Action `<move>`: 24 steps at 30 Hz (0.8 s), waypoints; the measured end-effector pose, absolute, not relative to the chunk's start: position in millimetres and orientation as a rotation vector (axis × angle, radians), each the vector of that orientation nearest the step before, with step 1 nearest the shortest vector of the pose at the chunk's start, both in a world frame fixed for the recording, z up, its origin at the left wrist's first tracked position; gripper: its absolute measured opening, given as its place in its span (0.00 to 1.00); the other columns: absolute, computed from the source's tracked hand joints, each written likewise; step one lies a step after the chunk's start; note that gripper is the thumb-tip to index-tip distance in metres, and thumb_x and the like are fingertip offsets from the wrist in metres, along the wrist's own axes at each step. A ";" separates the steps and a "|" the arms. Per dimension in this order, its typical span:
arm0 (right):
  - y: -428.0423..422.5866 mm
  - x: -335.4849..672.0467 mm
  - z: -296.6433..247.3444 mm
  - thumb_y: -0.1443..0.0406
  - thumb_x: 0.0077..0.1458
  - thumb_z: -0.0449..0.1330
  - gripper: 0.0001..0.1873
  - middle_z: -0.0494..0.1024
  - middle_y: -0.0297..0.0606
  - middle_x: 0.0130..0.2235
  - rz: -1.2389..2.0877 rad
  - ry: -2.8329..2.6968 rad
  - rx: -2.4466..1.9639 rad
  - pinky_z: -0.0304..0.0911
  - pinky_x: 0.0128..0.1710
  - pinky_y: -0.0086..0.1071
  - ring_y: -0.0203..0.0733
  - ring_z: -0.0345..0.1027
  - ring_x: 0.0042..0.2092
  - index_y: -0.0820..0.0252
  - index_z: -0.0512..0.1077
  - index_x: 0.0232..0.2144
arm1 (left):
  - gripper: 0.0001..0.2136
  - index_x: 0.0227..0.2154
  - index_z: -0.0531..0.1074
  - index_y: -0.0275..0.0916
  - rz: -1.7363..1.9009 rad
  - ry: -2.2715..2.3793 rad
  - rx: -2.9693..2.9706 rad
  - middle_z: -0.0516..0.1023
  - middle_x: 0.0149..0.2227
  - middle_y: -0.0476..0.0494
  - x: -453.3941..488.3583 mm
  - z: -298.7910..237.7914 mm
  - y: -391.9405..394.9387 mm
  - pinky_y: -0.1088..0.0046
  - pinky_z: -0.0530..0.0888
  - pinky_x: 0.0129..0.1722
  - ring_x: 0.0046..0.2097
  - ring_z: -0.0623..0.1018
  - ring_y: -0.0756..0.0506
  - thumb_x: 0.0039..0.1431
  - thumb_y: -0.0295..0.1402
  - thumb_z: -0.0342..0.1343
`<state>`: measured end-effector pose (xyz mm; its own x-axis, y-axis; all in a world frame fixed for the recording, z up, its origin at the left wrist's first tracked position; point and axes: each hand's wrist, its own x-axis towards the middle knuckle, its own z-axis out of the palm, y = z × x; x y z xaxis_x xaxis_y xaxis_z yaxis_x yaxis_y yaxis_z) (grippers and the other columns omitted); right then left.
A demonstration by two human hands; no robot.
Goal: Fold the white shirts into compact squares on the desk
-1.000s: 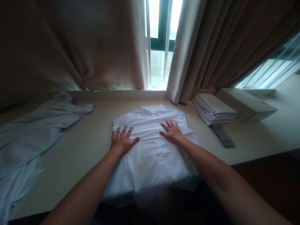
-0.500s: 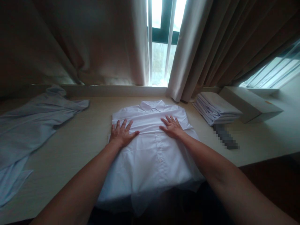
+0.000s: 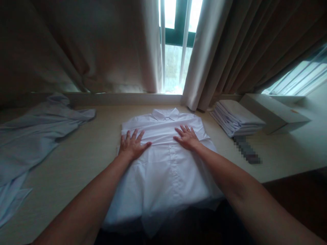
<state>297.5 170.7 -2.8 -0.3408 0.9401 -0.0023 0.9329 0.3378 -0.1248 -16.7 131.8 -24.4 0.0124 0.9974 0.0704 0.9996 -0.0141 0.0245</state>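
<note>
A white button-up shirt [image 3: 159,170] lies spread on the table, its collar pointing toward the window and its lower hem hanging over the near edge. A sleeve is laid across the chest just below the collar. My left hand [image 3: 133,145] rests flat on the left side of the shirt, fingers spread. On the right side, my right hand [image 3: 187,137] also presses flat on the cloth with fingers apart. Neither hand grips the fabric.
Loose, crumpled shirts [image 3: 33,136] lie on the left of the pale table [image 3: 84,149]. At the back right sit a stack of folded shirts [image 3: 237,117] and a box [image 3: 277,110]. A blurred dark object [image 3: 247,149] lies before the stack. Curtains [image 3: 212,51] hang behind.
Both hands stay in place on the shirt. Only the camera view has shifted very slightly.
</note>
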 end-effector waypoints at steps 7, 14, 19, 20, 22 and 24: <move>148.4 274.6 12.7 0.43 0.62 0.40 0.39 0.44 0.46 0.69 -0.010 -2.475 -1.689 0.24 0.64 0.53 0.52 0.30 0.69 0.59 0.49 0.67 | 0.41 0.66 0.46 0.51 -0.109 -2.195 -2.205 0.45 0.70 0.45 -16.2 -25.6 131.7 0.46 0.42 0.63 0.68 0.44 0.30 0.52 0.65 0.32; 56.6 217.8 10.9 0.40 0.60 0.38 0.39 0.43 0.38 0.69 0.220 -2.648 -1.426 0.27 0.65 0.53 0.52 0.29 0.69 0.50 0.48 0.67 | 0.39 0.66 0.48 0.47 -0.199 -2.167 -2.170 0.47 0.69 0.41 -11.7 -13.5 126.5 0.47 0.39 0.64 0.69 0.43 0.33 0.56 0.61 0.37; 44.4 217.4 14.0 0.41 0.61 0.38 0.38 0.39 0.33 0.69 0.335 -2.645 -1.489 0.25 0.65 0.52 0.50 0.24 0.69 0.48 0.46 0.67 | 0.34 0.65 0.52 0.33 -0.372 -1.980 -2.186 0.48 0.68 0.34 1.7 3.4 96.1 0.52 0.41 0.65 0.69 0.45 0.37 0.62 0.51 0.39; 45.4 218.0 14.8 0.41 0.61 0.38 0.38 0.38 0.33 0.70 0.335 -2.641 -1.488 0.25 0.65 0.52 0.50 0.24 0.69 0.48 0.45 0.67 | 0.34 0.65 0.53 0.34 -0.374 -1.967 -2.223 0.49 0.68 0.35 4.5 2.8 83.3 0.53 0.43 0.65 0.69 0.46 0.37 0.62 0.51 0.39; 47.0 218.3 14.8 0.40 0.61 0.37 0.38 0.38 0.32 0.70 0.330 -2.630 -1.488 0.25 0.65 0.51 0.50 0.24 0.69 0.48 0.46 0.67 | 0.34 0.65 0.54 0.37 -0.338 -1.968 -2.312 0.49 0.68 0.38 7.1 -3.7 51.1 0.54 0.46 0.65 0.69 0.48 0.37 0.61 0.52 0.39; 47.3 217.8 12.9 0.40 0.60 0.37 0.38 0.38 0.32 0.70 0.328 -2.626 -1.495 0.24 0.65 0.51 0.50 0.25 0.69 0.48 0.46 0.67 | 0.34 0.65 0.54 0.44 -0.253 -1.970 -2.409 0.49 0.69 0.43 2.6 -14.5 14.2 0.54 0.46 0.65 0.69 0.47 0.38 0.59 0.55 0.41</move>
<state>217.8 47.3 12.9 -0.5121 0.8588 -0.0181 0.8368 0.4940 -0.2360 2.6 14.2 -14.5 0.1910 0.9719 0.1374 0.9751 -0.2039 0.0869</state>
